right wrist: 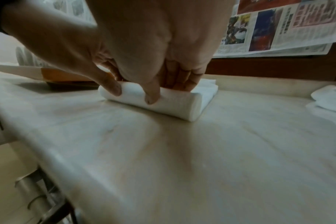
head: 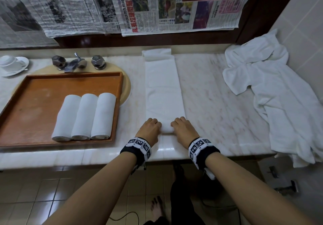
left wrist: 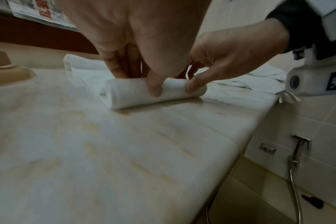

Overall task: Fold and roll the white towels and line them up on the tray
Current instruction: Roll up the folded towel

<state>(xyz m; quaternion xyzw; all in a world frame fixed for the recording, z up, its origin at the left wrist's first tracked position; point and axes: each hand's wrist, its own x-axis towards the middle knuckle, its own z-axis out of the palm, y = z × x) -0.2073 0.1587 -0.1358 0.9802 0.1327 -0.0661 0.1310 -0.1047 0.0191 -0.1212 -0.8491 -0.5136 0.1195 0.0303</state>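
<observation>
Marble counter (head: 218,102) lies bare between the folded towel (head: 162,84) and the loose towel (head: 272,91). Left hand (head: 150,128) and right hand (head: 183,128) grip the towel's rolled near end, close to the counter edge.

1. Bare desk (head: 209,88) lies open between the folded towel strip (head: 162,84) and the loose towels (head: 272,91).
2. The tray (head: 35,91) and faucet (head: 76,64) block the left.
</observation>
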